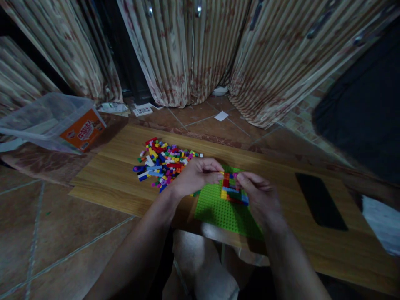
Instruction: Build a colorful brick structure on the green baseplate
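Note:
A green studded baseplate point(215, 214) lies on the wooden board, carrying a low build of coloured toy bricks point(230, 191) in red, yellow, light blue and dark blue. My left hand point(196, 173) is closed in a pinch at the build's far left corner, with a bit of yellow brick showing at the fingertips. Opposite it, my right hand point(262, 198) pinches a small magenta brick point(236, 175) at the far edge of the build. Its fingers hide part of the build's right side.
Left of the baseplate spreads a pile of loose toy bricks point(167, 159). A black flat slab, perhaps a phone point(321, 202), lies at the right. On the floor at far left stands a clear plastic box point(46, 112) with an orange label. Striped curtains point(184, 54) hang behind.

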### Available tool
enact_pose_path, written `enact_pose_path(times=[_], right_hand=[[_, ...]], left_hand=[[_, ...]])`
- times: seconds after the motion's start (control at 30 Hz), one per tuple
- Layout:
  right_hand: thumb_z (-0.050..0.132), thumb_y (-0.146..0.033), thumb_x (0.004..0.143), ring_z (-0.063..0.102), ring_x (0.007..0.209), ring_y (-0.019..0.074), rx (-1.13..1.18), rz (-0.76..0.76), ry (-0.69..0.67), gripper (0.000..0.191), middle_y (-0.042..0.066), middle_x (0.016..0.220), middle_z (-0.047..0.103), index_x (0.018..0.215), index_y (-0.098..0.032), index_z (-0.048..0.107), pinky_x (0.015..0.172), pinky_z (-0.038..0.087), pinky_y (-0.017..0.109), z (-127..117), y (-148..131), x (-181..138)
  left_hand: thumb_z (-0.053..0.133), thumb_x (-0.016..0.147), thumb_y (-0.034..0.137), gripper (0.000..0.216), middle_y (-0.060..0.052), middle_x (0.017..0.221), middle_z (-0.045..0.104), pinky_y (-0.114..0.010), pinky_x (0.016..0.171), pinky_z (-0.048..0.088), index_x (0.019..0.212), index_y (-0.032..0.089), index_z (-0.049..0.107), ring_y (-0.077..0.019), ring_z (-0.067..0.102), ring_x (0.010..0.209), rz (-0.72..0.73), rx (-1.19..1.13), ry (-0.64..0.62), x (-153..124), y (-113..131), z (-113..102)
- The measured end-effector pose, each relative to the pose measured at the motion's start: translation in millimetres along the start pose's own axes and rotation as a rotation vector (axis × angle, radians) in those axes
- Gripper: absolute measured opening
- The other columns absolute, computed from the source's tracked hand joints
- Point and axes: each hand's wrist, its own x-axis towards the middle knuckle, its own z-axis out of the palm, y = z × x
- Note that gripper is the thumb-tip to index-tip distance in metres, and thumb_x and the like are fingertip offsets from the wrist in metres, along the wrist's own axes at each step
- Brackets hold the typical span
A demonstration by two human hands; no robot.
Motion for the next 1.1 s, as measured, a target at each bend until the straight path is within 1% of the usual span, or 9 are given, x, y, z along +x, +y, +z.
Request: enact_pose_path(times=[0.1, 0.17, 0.3, 0.4, 0.5, 0.67, 0.87, 1.0, 1.1], right_hand=[[0.076, -0.039, 0.068, 0.065, 0.070, 0.0171, -0.093, 0.020, 0.090, 0.018, 0.002, 0.075, 0.073, 0.077, -0.023, 0.075, 0.067, 0.051, 0.032, -22.8, -2.4, 6.7], [0.079, -0.038, 0.064, 0.066, 0.073, 0.0187, -0.153, 0.048, 0.100, 0.019, 0.002, 0.076, 0.074, 0.075, -0.023, 0.076, 0.069, 0.051, 0.033, -36.4, -1.4, 9.8], [0.079, -0.040, 0.063, 0.066, 0.070, 0.0195, -0.280, 0.049, 0.005, 0.023, 0.004, 0.075, 0.074, 0.074, -0.021, 0.075, 0.067, 0.051, 0.034, -49.8, 8.5, 9.8], [0.076, -0.043, 0.067, 0.066, 0.074, 0.0202, -0.392, -0.004, -0.107, 0.024, 0.005, 0.080, 0.073, 0.077, -0.020, 0.075, 0.067, 0.050, 0.034, -51.5, 18.8, 8.0], [0.073, -0.044, 0.070, 0.066, 0.080, 0.0210, -0.467, -0.054, -0.169, 0.025, 0.005, 0.085, 0.072, 0.079, -0.021, 0.075, 0.072, 0.050, 0.036, -52.0, 25.3, 7.7], [0.068, -0.042, 0.076, 0.065, 0.079, 0.0195, -0.595, -0.116, -0.197, 0.021, 0.003, 0.085, 0.071, 0.079, -0.023, 0.075, 0.075, 0.049, 0.036, -52.2, 25.9, 8.9], [0.065, -0.042, 0.078, 0.064, 0.075, 0.0184, -0.682, -0.184, -0.204, 0.021, 0.003, 0.083, 0.070, 0.077, -0.023, 0.074, 0.071, 0.048, 0.033, -49.7, 21.6, 7.6], [0.063, -0.038, 0.080, 0.063, 0.075, 0.0182, -0.762, -0.225, -0.219, 0.018, 0.003, 0.082, 0.069, 0.078, -0.023, 0.073, 0.072, 0.048, 0.033, -48.7, 17.8, 7.2], [0.060, -0.033, 0.082, 0.062, 0.076, 0.0185, -0.855, -0.297, -0.248, 0.017, 0.004, 0.083, 0.067, 0.078, -0.023, 0.072, 0.072, 0.048, 0.033, -47.1, 15.6, 6.7]], left_hand=[[0.071, 0.072, 0.023, 0.015, 0.000, 0.068, 0.064, -0.019, 0.059, 0.045, 0.081, 0.013, 0.064, -0.0077, 0.057, 0.060, -0.001, 0.031, 0.098, 2.4, -3.2, -5.8], [0.072, 0.071, 0.024, 0.017, 0.000, 0.069, 0.063, -0.020, 0.060, 0.046, 0.081, 0.013, 0.064, -0.0082, 0.057, 0.061, 0.014, 0.047, 0.146, 3.9, -5.8, -8.6], [0.073, 0.069, 0.025, 0.019, 0.000, 0.071, 0.064, -0.021, 0.062, 0.048, 0.081, 0.012, 0.064, -0.0084, 0.057, 0.062, 0.018, 0.063, 0.195, 5.8, -9.4, -10.1], [0.071, 0.071, 0.022, 0.016, 0.000, 0.072, 0.064, -0.021, 0.062, 0.047, 0.081, 0.012, 0.064, -0.0080, 0.056, 0.061, 0.012, 0.071, 0.216, 6.8, -10.4, -9.3], [0.068, 0.072, 0.020, 0.012, 0.000, 0.072, 0.064, -0.020, 0.061, 0.045, 0.080, 0.012, 0.064, -0.0075, 0.056, 0.062, 0.017, 0.074, 0.226, 7.4, -11.1, -9.1], [0.070, 0.071, 0.022, 0.014, -0.001, 0.073, 0.065, -0.020, 0.062, 0.045, 0.080, 0.013, 0.064, -0.0079, 0.056, 0.062, 0.012, 0.074, 0.252, 7.0, -11.4, -10.4], [0.070, 0.070, 0.024, 0.017, -0.001, 0.073, 0.064, -0.021, 0.061, 0.044, 0.081, 0.013, 0.064, -0.0086, 0.055, 0.063, 0.012, 0.079, 0.246, 7.3, -12.7, -11.9], [0.068, 0.072, 0.022, 0.014, -0.001, 0.074, 0.065, -0.021, 0.061, 0.044, 0.081, 0.012, 0.065, -0.0083, 0.055, 0.064, 0.009, 0.093, 0.246, 7.6, -13.2, -12.5], [0.067, 0.073, 0.021, 0.013, -0.001, 0.074, 0.064, -0.020, 0.062, 0.043, 0.083, 0.012, 0.065, -0.0082, 0.055, 0.064, 0.011, 0.099, 0.237, 6.9, -12.5, -12.4]])
